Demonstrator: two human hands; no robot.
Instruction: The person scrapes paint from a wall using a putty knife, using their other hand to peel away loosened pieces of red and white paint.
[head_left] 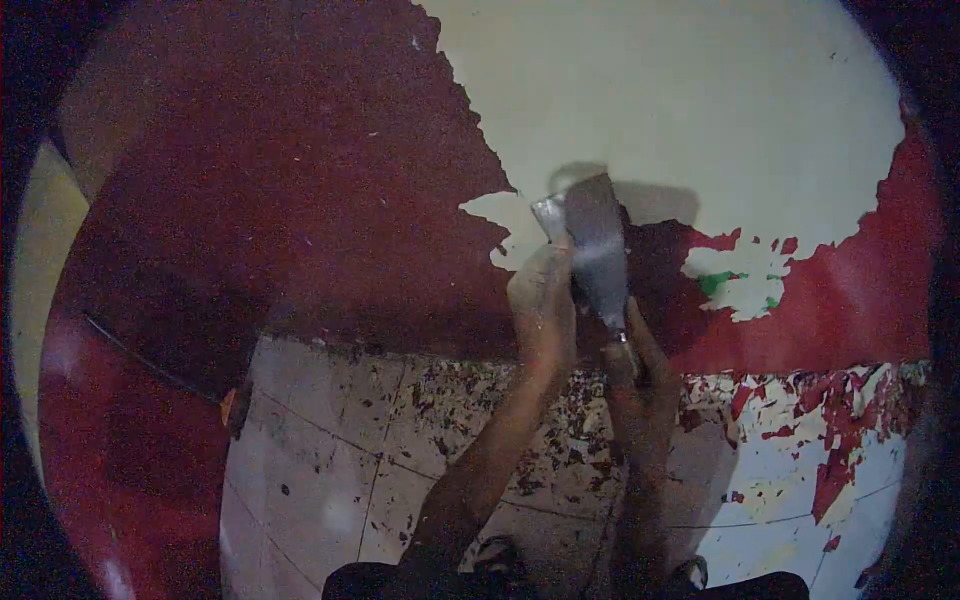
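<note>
A wide metal scraper (598, 245) stands nearly upright against the wall, its broad blade edge at the top. My right hand (640, 355) is wrapped round its handle, below the blade. My left hand (543, 290) is raised beside the blade, closed on a smaller metal blade (550, 217). Dark red paint (380, 230) covers the wall to the left of the hands, with a ragged edge against the cream surface (680, 90) above. Small green patches show at the right of the scraper.
Paint flakes (580, 430) lie scattered along the foot of the wall on the tiled floor (320, 480). Red paint (840, 320) remains on the lower right wall. A red surface (130, 450) with a dark line is at the left. Dark shoes show at the bottom.
</note>
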